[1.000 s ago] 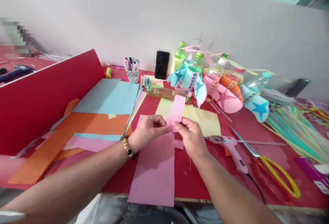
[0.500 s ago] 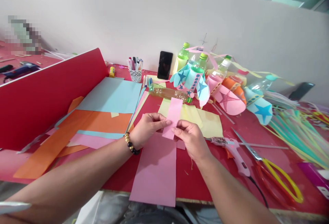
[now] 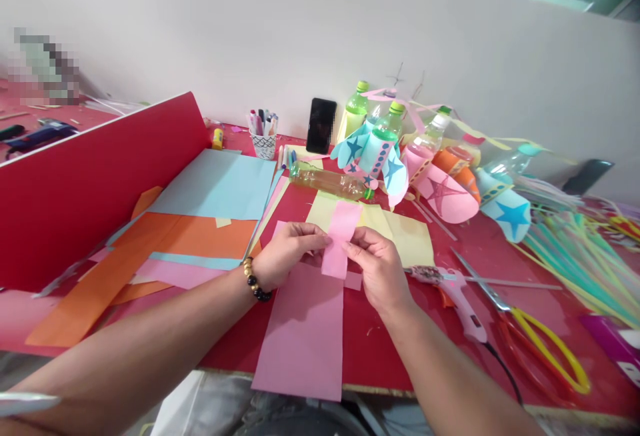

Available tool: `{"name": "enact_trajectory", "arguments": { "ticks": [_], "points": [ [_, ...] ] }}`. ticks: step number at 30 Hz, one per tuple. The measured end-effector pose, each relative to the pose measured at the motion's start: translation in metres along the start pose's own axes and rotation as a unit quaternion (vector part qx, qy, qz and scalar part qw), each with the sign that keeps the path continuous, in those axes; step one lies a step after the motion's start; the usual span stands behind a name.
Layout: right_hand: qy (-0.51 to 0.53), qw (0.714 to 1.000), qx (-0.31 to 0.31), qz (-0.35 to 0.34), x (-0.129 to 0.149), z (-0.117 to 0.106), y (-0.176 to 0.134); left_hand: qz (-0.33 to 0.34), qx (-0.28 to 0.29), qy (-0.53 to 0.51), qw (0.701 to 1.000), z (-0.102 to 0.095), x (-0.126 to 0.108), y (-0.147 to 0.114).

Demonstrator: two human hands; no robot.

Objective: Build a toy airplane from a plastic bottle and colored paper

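Observation:
Between my two hands is a small strip of pink paper (image 3: 340, 239), raised above the table and leaning slightly right at its top. My left hand (image 3: 295, 249), with a beaded bracelet at the wrist, pinches its left edge. On the opposite edge, the fingers and thumb of my right hand (image 3: 375, 263) close on it. A longer pink sheet (image 3: 305, 343) lies below the hands and overhangs the table's front edge. Beyond the strip, a clear green-tinted bottle (image 3: 327, 181) rests on its side, next to pale yellow paper (image 3: 413, 236).
Right of my hands lie a pink glue gun (image 3: 463, 299) and scissors (image 3: 530, 329). Decorated bottles (image 3: 385, 149) stand behind, near a phone (image 3: 321, 126) and a cup of pens (image 3: 263, 143). Blue paper (image 3: 220, 186) and orange paper (image 3: 210, 236) lie left, beside a red board (image 3: 105, 189).
The pink strip has come slightly down and right, its top now tilting more to the right. Both hands keep their hold with barely any shift.

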State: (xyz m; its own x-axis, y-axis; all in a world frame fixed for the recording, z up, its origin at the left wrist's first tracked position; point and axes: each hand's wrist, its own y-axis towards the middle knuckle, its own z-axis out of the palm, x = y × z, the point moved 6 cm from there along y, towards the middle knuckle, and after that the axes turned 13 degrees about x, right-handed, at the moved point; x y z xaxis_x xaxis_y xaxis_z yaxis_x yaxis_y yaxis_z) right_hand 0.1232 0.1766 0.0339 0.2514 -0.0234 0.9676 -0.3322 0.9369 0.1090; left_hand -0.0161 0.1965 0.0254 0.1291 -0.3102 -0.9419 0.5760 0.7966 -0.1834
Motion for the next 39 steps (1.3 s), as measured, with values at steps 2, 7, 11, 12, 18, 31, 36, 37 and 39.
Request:
{"name": "enact_trajectory", "arguments": {
  "ticks": [2, 7, 11, 12, 18, 31, 36, 37, 39],
  "points": [
    [0.007, 1.0, -0.002, -0.002, -0.0001, 0.0001, -0.0002, -0.003, 0.003, 0.002, 1.0, -0.0001, 0.0002, 0.0003],
    [0.024, 0.999, -0.036, 0.027, -0.0044, -0.0041, -0.0028, 0.008, 0.019, -0.019, 1.0, 0.0015, 0.0002, 0.0007],
    [0.051, 0.997, -0.048, 0.036, -0.006, -0.0051, -0.0028, 0.013, 0.035, -0.031, 0.999, 0.0038, 0.0007, 0.0006],
    [0.059, 0.997, -0.044, 0.033, -0.0056, -0.0043, -0.002, 0.012, 0.033, -0.028, 0.999, 0.0037, 0.0008, 0.0005],
    [0.063, 0.996, -0.051, 0.028, -0.0052, -0.0042, 0.0006, 0.014, 0.025, -0.008, 1.0, 0.0043, -0.0002, 0.0007],
    [0.074, 0.996, -0.04, 0.025, -0.0069, -0.0015, -0.0013, 0.031, 0.027, 0.006, 0.999, 0.006, -0.0018, -0.0002],
    [0.075, 0.995, -0.041, 0.042, -0.0084, -0.0037, -0.0009, 0.033, 0.03, 0.014, 0.999, 0.0073, -0.0031, -0.0014],
    [0.079, 0.995, -0.036, 0.043, -0.0082, -0.0034, -0.0007, 0.035, 0.032, 0.014, 0.999, 0.0075, -0.0031, -0.0014],
    [0.084, 0.995, -0.03, 0.042, -0.0076, -0.003, -0.0003, 0.036, 0.034, 0.006, 0.999, 0.0075, -0.0028, -0.0011]
  ]
}}
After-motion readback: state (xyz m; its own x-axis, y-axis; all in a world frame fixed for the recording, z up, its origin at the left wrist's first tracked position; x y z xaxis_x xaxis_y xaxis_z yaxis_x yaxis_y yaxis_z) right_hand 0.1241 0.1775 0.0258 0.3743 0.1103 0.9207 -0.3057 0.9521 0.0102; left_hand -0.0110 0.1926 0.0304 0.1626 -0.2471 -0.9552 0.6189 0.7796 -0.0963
